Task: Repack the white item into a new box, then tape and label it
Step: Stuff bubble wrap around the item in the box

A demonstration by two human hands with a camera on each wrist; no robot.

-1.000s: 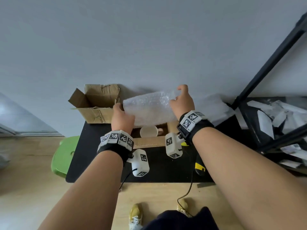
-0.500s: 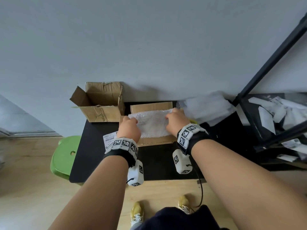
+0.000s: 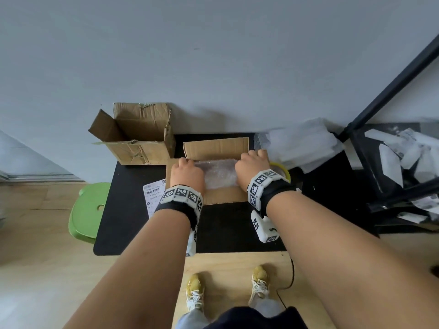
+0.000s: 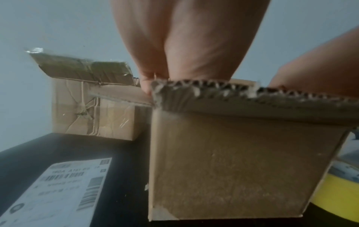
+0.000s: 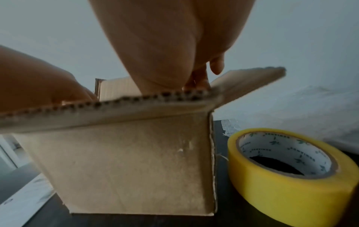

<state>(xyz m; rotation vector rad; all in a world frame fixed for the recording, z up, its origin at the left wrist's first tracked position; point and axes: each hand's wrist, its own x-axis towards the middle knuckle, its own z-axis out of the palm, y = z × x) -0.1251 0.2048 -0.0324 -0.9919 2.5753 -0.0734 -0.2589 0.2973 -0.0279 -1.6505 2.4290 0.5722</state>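
Observation:
The new cardboard box (image 3: pixel 215 197) stands open in the middle of the black mat, its far flap upright. A sheet of bubble wrap (image 3: pixel 219 173) lies inside and covers the white item, which is hidden. My left hand (image 3: pixel 187 173) is at the wrap's left end and my right hand (image 3: pixel 251 166) at its right end. Both hands curl their fingers down into the box over the wrap, so the fingertips are out of sight. In the wrist views the near flap edge (image 4: pixel 252 98) hides the fingers of the left hand (image 4: pixel 184 46) and most of the right hand (image 5: pixel 165 46).
The old torn box (image 3: pixel 140 138) stands open at the back left. A shipping label (image 3: pixel 154 197) lies left of the new box, and a yellow tape roll (image 5: pixel 291 169) lies right of it. More bubble wrap (image 3: pixel 301 143) is piled at the back right by a black rack (image 3: pixel 370 162). A green stool (image 3: pixel 88 210) stands at the left.
Both hands brought the bubble wrap down from above the box into it. The white item, visible a second ago, is now covered.

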